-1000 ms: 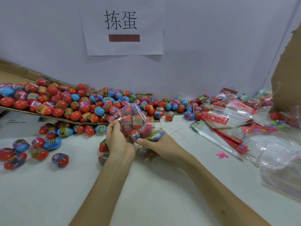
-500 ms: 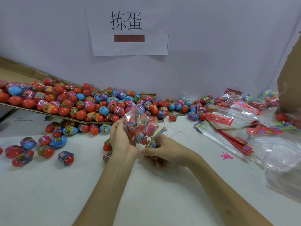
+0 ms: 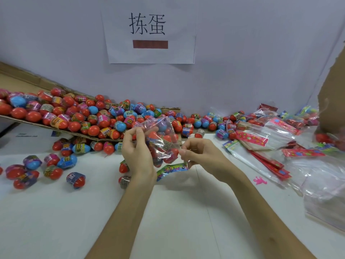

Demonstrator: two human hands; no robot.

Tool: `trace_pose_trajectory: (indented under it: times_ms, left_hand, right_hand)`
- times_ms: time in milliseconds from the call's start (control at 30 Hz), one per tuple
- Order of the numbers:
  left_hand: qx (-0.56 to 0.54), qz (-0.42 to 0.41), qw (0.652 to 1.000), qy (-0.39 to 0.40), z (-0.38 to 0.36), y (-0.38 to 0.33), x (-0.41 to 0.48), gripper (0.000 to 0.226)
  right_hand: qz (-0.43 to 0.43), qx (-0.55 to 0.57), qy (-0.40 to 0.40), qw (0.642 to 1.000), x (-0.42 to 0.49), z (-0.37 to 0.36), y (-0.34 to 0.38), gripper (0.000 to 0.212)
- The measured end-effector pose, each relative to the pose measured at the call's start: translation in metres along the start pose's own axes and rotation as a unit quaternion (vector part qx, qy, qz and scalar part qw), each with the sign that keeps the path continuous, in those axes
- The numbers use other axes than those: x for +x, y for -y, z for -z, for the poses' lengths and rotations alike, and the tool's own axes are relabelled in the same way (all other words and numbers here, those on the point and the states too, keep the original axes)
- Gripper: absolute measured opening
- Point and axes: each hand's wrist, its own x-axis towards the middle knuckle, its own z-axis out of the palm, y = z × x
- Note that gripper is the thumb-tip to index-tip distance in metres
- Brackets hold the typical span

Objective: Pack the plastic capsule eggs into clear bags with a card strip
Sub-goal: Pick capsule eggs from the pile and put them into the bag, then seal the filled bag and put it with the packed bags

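A clear bag filled with several red and blue capsule eggs hangs between my hands above the white table. My left hand grips the bag's left side, fingers curled round the plastic. My right hand pinches the bag's right edge between thumb and fingers. A colourful card strip dangles at the bag's lower end, below my hands. A big heap of loose capsule eggs lies behind on a cardboard sheet.
Loose eggs are scattered on the table's left part. Empty clear bags with pink card strips lie at the right, with more plastic bags at the right edge. A paper sign hangs on the wall.
The filled bag has turned, and the card strip has swung down below my hands. My right hand moved from under the bag up to its right edge and pinches it.
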Motion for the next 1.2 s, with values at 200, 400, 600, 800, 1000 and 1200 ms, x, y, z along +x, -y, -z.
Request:
trace_pose_trajectory:
  times_ms: [200, 400, 600, 800, 1000, 1200]
  left_hand:
    - [0.032, -0.019, 0.996, 0.085, -0.003, -0.006, -0.006, 0.026]
    - [0.135, -0.036, 0.964, 0.225, -0.010, 0.000, -0.020, 0.014]
    - [0.146, -0.028, 0.957, 0.250, -0.010, 0.001, -0.020, 0.022]
    - [0.138, 0.001, 0.959, 0.247, -0.010, 0.004, -0.020, 0.022]
    - [0.120, 0.033, 0.967, 0.223, -0.009, 0.002, -0.017, 0.023]
    - [0.128, 0.039, 0.973, 0.188, -0.009, 0.005, -0.017, 0.022]
  right_hand:
    - [0.016, 0.036, -0.020, 0.999, -0.003, 0.009, 0.006, 0.019]
    - [0.006, 0.169, -0.147, 0.975, -0.002, 0.009, 0.012, 0.020]
    - [0.030, 0.193, -0.207, 0.959, -0.004, 0.013, 0.013, 0.016]
    - [0.032, 0.200, -0.226, 0.953, -0.003, 0.016, 0.011, 0.028]
    - [-0.020, 0.170, -0.150, 0.974, -0.004, 0.023, 0.011, 0.022]
    - [-0.026, 0.124, -0.188, 0.974, -0.002, 0.023, 0.010, 0.026]
